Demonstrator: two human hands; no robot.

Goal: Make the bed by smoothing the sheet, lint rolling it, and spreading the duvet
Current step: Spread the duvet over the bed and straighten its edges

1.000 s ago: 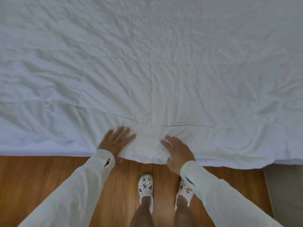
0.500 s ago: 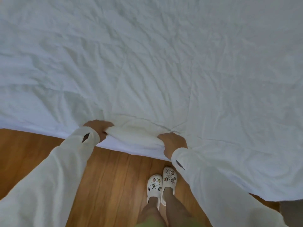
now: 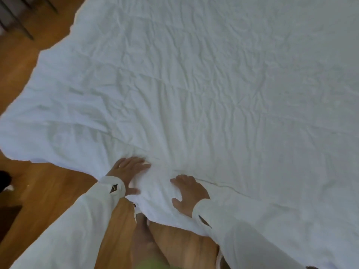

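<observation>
nearest the camera, the person's bare legs stand on the wooden floor, partly hidden under the hanging edge of the white duvet. both arms come forward in loose white sleeves with buttoned cuffs. the left hand lies flat on the duvet's near edge with its fingers straight and spread, gripping nothing; the right hand also presses palm-down just beside it, fingers splayed and relaxed, holding nothing. between and ahead of the hands the soft cloth bunches into a small puffed ridge, and fine creases fan out from them. farther on, the duvet spreads wide over the bed, matte and thickly crumpled, with long shallow folds and a faint straight seam line running right. its left border is wavy and uneven, drooping over the warm brown floorboards. at the far left corner stand thin dark bars, perhaps furniture legs, too blurred to tell.
</observation>
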